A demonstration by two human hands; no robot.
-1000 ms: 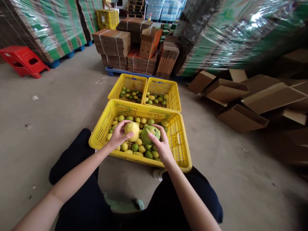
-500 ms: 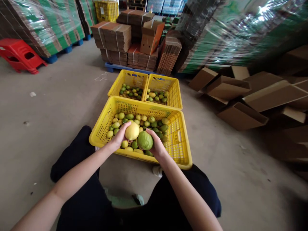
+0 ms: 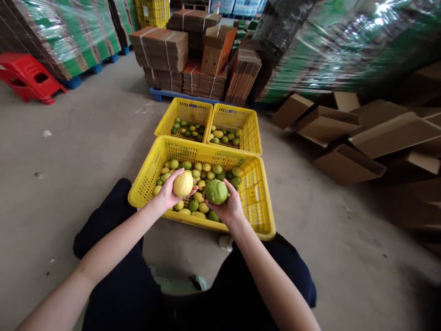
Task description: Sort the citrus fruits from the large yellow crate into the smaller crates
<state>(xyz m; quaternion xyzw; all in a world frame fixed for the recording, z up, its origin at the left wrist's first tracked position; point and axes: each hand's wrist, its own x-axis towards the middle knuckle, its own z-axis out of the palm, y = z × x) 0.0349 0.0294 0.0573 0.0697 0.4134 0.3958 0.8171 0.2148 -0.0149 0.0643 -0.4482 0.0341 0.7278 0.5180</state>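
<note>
My left hand [image 3: 169, 192] is wrapped round a large yellow lemon [image 3: 183, 184], its thumb along the top. A bumpy green lemon [image 3: 216, 191] rests in my right hand [image 3: 231, 205], with the fingers curled beneath it and the thumb at its side. Both fruits are held apart from each other above a big yellow plastic crate [image 3: 267, 202]. Inside that crate lie several loose yellow and green lemons [image 3: 198, 214], partly hidden by my hands.
Two smaller yellow crates, a left one [image 3: 165, 120] and a right one [image 3: 253, 133], hold more fruit behind. Flattened cartons [image 3: 161, 50] are stacked on a blue pallet [image 3: 158, 93]. Open cardboard boxes [image 3: 329, 122] lie at right; a red stool [image 3: 29, 76] stands at left.
My hands have moved apart, the yellow lemon slightly left and the green lemon to the right and up. My right hand has turned more palm-up under the green lemon.
</note>
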